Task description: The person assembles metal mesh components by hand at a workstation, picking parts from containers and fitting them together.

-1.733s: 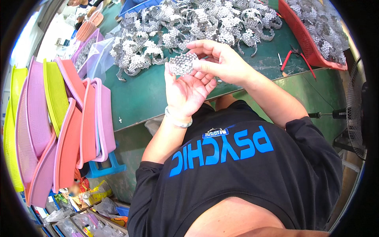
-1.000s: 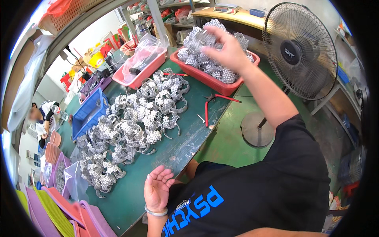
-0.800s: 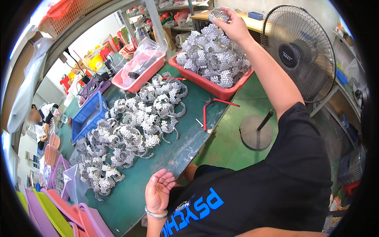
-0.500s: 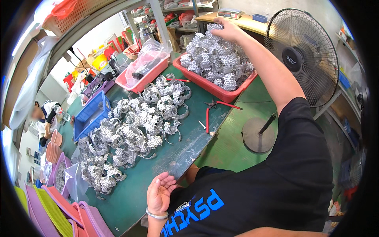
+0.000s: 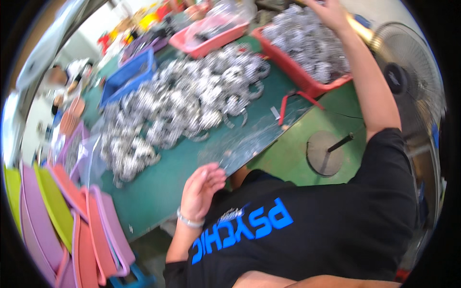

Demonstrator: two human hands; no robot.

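By my right hand, whose grip I can't tell, silver pieces heap the red basket: likely the setting-down step, wanting a light touch. My left hand curls loosely, empty.

The right hand is cut off at the upper edge, so its grip cannot be told; the silver pieces in the red basket beneath it are smeared, like the loose pile beyond the left hand. Left of that hand, stacked baskets leave the frame, while between both hands a pale item is too small to name
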